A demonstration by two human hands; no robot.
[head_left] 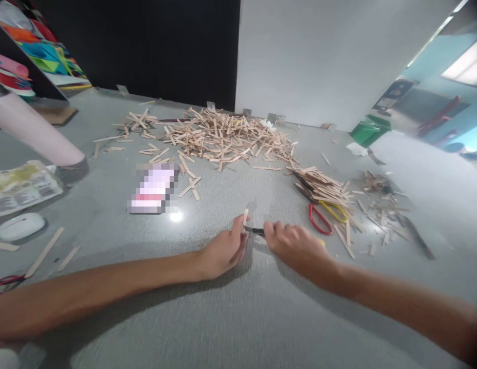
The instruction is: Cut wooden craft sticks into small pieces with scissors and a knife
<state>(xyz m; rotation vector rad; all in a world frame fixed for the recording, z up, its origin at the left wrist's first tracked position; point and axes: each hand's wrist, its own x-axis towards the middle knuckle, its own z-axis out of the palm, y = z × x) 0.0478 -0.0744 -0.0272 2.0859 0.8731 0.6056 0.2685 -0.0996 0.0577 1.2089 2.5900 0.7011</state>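
Observation:
My left hand [225, 248] rests on the grey table [238, 318] and pinches a short wooden stick [245, 216] upright between thumb and fingers. My right hand [294, 246] is closed round a small dark-bladed cutting tool [257, 231] whose tip points at the base of that stick. Both hands sit close together near the table's middle.
A big heap of wooden sticks [223, 136] lies at the back. A neat stack of sticks [319, 185] lies over red and yellow scissors [325, 215] to the right, with cut scraps [380, 205] beyond. A phone [154, 188], a pink bottle [34, 130] and a white case [21, 225] lie left.

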